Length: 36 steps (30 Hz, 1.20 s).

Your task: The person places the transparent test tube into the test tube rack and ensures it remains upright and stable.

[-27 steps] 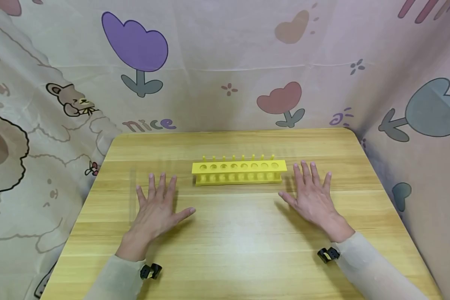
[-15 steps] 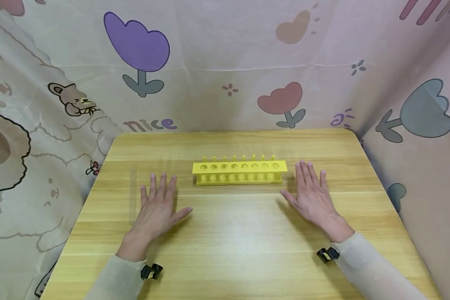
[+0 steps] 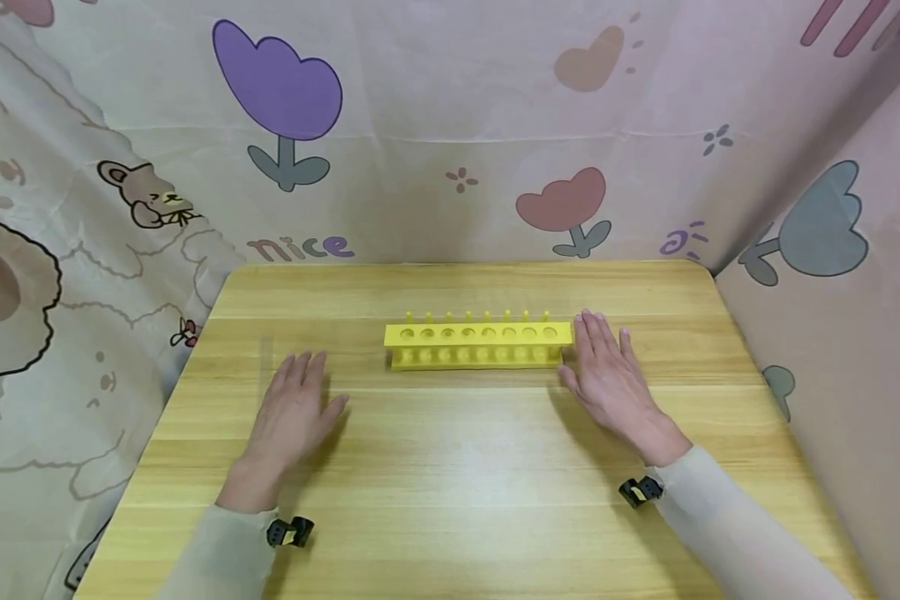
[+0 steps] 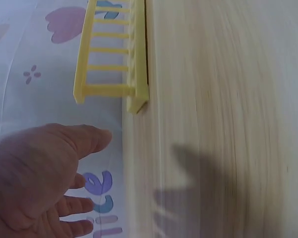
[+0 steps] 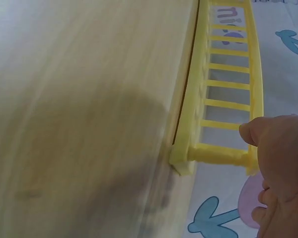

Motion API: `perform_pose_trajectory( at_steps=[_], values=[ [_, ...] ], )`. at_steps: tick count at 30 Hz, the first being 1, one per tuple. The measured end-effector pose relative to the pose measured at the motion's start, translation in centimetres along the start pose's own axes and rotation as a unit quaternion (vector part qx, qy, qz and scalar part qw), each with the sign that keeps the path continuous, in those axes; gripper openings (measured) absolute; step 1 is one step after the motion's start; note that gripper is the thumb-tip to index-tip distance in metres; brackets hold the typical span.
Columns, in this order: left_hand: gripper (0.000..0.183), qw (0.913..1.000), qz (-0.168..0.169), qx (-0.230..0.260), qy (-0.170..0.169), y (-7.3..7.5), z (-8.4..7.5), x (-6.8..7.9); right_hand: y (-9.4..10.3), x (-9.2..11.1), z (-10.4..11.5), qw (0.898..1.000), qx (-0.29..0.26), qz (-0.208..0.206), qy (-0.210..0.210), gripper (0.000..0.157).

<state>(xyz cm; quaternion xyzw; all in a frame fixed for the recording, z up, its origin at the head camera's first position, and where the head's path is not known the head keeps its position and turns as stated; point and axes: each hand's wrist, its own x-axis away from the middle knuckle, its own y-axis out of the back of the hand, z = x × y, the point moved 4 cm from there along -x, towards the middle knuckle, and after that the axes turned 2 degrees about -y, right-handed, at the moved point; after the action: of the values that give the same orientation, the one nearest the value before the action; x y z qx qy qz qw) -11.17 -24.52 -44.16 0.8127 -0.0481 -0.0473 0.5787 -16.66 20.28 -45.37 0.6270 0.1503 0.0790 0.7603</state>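
Observation:
A yellow test tube rack stands on the table, with a row of round holes in its top plate and a row of pegs along its back. My right hand is beside the rack's right end, fingers straight and thumb toward it. In the right wrist view the thumb overlaps the rack's end; whether it touches I cannot tell. My left hand hovers over the table left of the rack, fingers extended and holding nothing. A faint clear strip, perhaps a see-through rod or tube, lies just behind the left fingers.
The wooden table has a light grain and rounded far corners. A printed cloth hangs close along its back and sides. Each wrist carries a small black camera.
My right hand has moved left to the rack's end, its fingers drawing together. My left hand has shifted left, away from the rack, with its spread fingers closer together. The rack has stayed put.

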Motion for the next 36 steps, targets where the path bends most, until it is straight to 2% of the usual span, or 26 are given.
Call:
perform_pose_trajectory(
  at_steps=[10,18,26,32,36],
  values=[
    [0.072,0.9986,-0.01,0.014,0.05,0.9,2.9,0.3,-0.3,-1.6,1.0,1.0,0.004,0.008,0.011,0.078],
    [0.073,0.9947,0.011,0.012,0.101,1.6,5.9,0.4,-0.8,-2.0,1.1,0.999,0.007,0.031,0.007,0.077],
    [0.072,0.9861,0.025,0.019,0.164,2.9,9.4,0.2,-1.2,-2.1,1.2,0.999,0.013,0.037,0.007,0.076],
    [0.068,0.9838,0.023,0.002,0.178,3.3,11.1,-0.3,-1.3,-2.1,1.2,0.999,0.018,0.029,0.013,0.076],
    [0.066,0.9829,0.043,-0.008,0.179,3.6,11.8,-1.0,-1.4,-2.1,1.2,0.999,0.02,0.025,0.012,0.076]
  ],
)
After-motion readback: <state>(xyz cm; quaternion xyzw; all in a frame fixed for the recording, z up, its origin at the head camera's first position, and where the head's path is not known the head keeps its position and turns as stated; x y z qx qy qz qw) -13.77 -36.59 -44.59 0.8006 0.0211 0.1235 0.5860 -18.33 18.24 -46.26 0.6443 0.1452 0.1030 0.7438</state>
